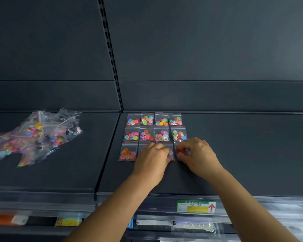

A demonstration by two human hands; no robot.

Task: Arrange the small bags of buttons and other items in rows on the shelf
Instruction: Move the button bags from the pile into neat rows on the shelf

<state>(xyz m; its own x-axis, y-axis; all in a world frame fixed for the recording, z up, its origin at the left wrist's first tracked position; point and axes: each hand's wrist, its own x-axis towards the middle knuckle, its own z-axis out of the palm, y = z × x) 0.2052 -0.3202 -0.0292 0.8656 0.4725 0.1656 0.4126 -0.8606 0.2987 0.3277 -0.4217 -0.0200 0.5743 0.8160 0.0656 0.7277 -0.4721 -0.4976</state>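
Observation:
Small clear bags of coloured buttons lie in a grid on the dark shelf [234,145]: a back row [154,119], a middle row [155,134] and a front row starting with an orange-button bag [128,151]. My left hand [151,159] lies over the front row's second and third bags, its fingertips at a bag of mixed buttons [171,153]. My right hand [198,154] pinches a bag of red buttons [182,151] at the front row's right end. A loose pile of unsorted bags [33,137] lies on the shelf's left section.
A slotted upright [110,55] divides the dark back panel. A clear price rail with a green and yellow label [196,206] runs along the shelf's front edge. Packaged goods show on the shelf below [68,221].

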